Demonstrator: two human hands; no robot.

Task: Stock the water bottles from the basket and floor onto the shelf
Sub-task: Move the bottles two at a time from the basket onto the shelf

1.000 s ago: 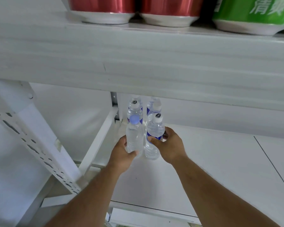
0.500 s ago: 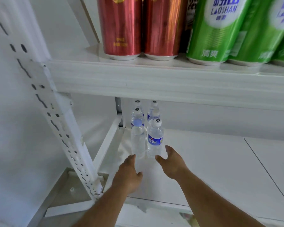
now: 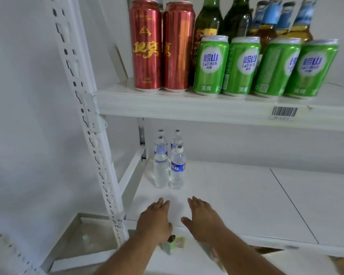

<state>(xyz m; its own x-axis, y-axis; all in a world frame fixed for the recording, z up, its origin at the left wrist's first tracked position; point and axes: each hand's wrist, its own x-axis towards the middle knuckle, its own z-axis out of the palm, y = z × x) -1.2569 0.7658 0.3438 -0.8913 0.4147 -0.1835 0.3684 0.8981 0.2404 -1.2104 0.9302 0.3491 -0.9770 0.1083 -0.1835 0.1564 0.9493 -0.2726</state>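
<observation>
Several small clear water bottles with white caps stand upright in the back left corner of the white lower shelf. The front pair is a bottle with a blue label and, to its left, one showing no label; two more stand behind them. My left hand and my right hand hover over the shelf's front edge, fingers straight, empty, well short of the bottles.
The shelf above carries two tall red cans, several green cans and glass bottles behind. A perforated white upright stands at left. Small packaged items lie below the shelf edge.
Both hands let go of the front two bottles and drew back toward the shelf's front edge. The view pulled back and tilted up, revealing the upper shelf.
</observation>
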